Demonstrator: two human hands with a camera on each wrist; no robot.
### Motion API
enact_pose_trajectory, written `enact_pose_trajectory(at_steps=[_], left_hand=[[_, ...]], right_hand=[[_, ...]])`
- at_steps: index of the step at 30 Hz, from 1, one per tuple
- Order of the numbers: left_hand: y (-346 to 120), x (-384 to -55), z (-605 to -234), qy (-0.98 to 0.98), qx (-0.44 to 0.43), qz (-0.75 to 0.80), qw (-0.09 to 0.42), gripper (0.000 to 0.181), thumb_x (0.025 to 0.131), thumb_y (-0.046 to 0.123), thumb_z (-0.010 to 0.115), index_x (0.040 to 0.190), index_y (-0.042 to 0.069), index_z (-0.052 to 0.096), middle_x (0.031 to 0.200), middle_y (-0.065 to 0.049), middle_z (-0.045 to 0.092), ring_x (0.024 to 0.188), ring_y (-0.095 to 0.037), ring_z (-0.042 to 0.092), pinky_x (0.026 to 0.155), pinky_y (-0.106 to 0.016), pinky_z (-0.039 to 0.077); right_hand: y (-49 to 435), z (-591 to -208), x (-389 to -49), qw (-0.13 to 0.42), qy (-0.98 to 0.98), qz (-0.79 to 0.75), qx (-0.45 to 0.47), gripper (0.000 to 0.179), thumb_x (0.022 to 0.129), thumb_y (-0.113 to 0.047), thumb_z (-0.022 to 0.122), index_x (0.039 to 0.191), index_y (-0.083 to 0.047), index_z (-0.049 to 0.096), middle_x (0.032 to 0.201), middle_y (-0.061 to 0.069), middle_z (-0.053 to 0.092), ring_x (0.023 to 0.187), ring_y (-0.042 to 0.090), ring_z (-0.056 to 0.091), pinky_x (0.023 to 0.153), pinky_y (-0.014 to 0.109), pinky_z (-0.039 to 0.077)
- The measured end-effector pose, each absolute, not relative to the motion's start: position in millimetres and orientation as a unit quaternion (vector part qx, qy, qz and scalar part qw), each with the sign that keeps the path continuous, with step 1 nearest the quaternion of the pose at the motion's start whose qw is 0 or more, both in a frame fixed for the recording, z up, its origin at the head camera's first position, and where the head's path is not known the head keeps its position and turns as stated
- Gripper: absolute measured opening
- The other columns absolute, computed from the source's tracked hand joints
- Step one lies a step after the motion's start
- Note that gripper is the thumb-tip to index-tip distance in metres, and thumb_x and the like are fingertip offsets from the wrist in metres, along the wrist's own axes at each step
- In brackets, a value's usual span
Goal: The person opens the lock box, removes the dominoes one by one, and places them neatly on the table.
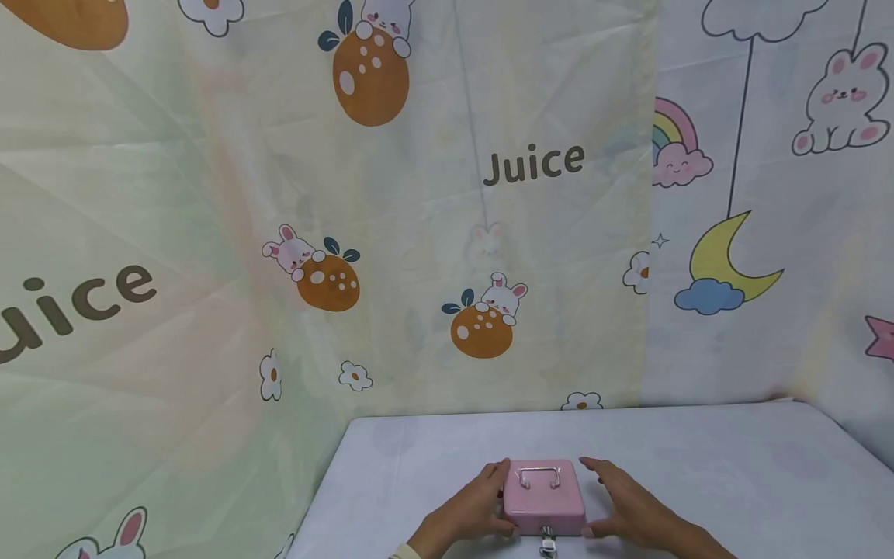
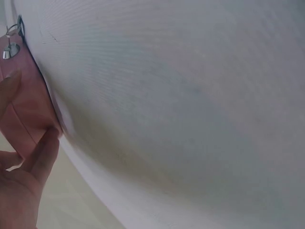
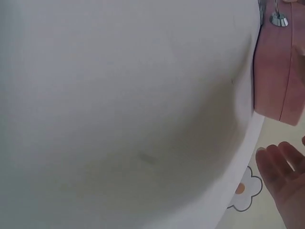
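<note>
A small pink cash box [image 1: 543,497] with a silver carrying handle [image 1: 540,470] on its lid stands closed on the white-covered table. At its front, a key [image 1: 548,546] with a ring hangs from the round silver lock [image 3: 279,19]. My left hand [image 1: 469,506] holds the box's left side, thumb at the front corner and fingers along the side. On the other side my right hand [image 1: 639,508] is spread, its fingers apart from the box. Its thumb is close to the front right corner; whether it touches I cannot tell.
The white tabletop [image 1: 419,450] runs back to a hanging cloth [image 1: 419,194] printed with rabbits, oranges and flowers. Another printed cloth [image 1: 803,349] closes off the right side.
</note>
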State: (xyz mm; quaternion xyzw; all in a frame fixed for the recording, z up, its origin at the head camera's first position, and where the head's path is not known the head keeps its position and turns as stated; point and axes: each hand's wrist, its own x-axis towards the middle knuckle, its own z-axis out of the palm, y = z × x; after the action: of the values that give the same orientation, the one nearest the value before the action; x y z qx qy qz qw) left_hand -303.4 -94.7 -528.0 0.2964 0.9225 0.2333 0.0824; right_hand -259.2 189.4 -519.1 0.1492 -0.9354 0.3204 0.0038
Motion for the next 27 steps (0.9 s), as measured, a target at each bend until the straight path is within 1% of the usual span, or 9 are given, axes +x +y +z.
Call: enact_pose_trajectory(at_steps=[3,7,12,17,21,24,27], left_hand=[[-97,-307,-530,0.914,0.303,0.255,0.091,0.107,0.065,0.036,0.084,0.149,0.012,0.024,0.141,0.000,0.040,0.106,0.004,0.052,0.095,-0.024,0.044],[-101,-309,-531,0.901,0.321,0.274,0.099,0.107,0.066,0.037,0.083,0.150,0.013,0.021,0.140,0.001,0.041,0.105,0.005,0.052,0.094,-0.022,0.044],[-103,-309,-530,0.889,0.340,0.288,0.105,0.105,0.068,0.036,0.081,0.150,0.009,0.020,0.138,0.002,0.042,0.107,0.004,0.052,0.095,-0.023,0.043],[-104,-307,-529,0.886,0.341,0.295,0.112,0.104,0.069,0.035,0.081,0.150,0.012,0.019,0.139,0.002,0.041,0.110,0.002,0.052,0.097,-0.024,0.042],[-105,-306,-529,0.886,0.334,0.298,0.119,0.104,0.070,0.036,0.080,0.151,0.014,0.018,0.140,0.002,0.041,0.110,0.001,0.053,0.095,-0.024,0.044],[-105,-307,-529,0.888,0.330,0.297,0.120,0.105,0.069,0.041,0.078,0.151,0.017,0.017,0.140,0.003,0.041,0.110,0.001,0.053,0.095,-0.025,0.044],[-105,-308,-530,0.891,0.336,0.285,0.109,0.106,0.070,0.044,0.077,0.151,0.018,0.015,0.140,0.003,0.041,0.112,0.001,0.051,0.097,-0.025,0.042]], right_hand=[[190,-519,-264,0.010,-0.934,0.310,0.179,0.112,0.053,-0.055,0.084,0.141,-0.007,0.036,0.138,0.016,0.045,0.116,0.034,0.051,0.093,0.054,0.042],[189,-521,-271,-0.006,-0.931,0.310,0.194,0.114,0.053,-0.054,0.084,0.144,-0.007,0.033,0.141,0.018,0.043,0.125,0.040,0.043,0.096,0.060,0.036],[189,-528,-277,-0.031,-0.925,0.315,0.212,0.116,0.054,-0.049,0.086,0.146,-0.005,0.029,0.142,0.016,0.042,0.126,0.040,0.041,0.096,0.061,0.035],[187,-533,-278,-0.048,-0.916,0.333,0.218,0.117,0.055,-0.050,0.086,0.146,-0.006,0.028,0.144,0.015,0.042,0.128,0.041,0.039,0.097,0.062,0.033],[187,-532,-277,-0.044,-0.916,0.335,0.215,0.113,0.056,-0.050,0.085,0.145,-0.005,0.031,0.142,0.015,0.044,0.125,0.039,0.043,0.096,0.060,0.036],[187,-530,-277,-0.046,-0.917,0.334,0.214,0.110,0.058,-0.049,0.085,0.144,-0.005,0.032,0.142,0.014,0.044,0.121,0.037,0.048,0.095,0.058,0.038],[186,-528,-277,-0.048,-0.914,0.343,0.210,0.107,0.059,-0.045,0.086,0.144,-0.005,0.033,0.142,0.013,0.043,0.118,0.033,0.051,0.094,0.056,0.040]])
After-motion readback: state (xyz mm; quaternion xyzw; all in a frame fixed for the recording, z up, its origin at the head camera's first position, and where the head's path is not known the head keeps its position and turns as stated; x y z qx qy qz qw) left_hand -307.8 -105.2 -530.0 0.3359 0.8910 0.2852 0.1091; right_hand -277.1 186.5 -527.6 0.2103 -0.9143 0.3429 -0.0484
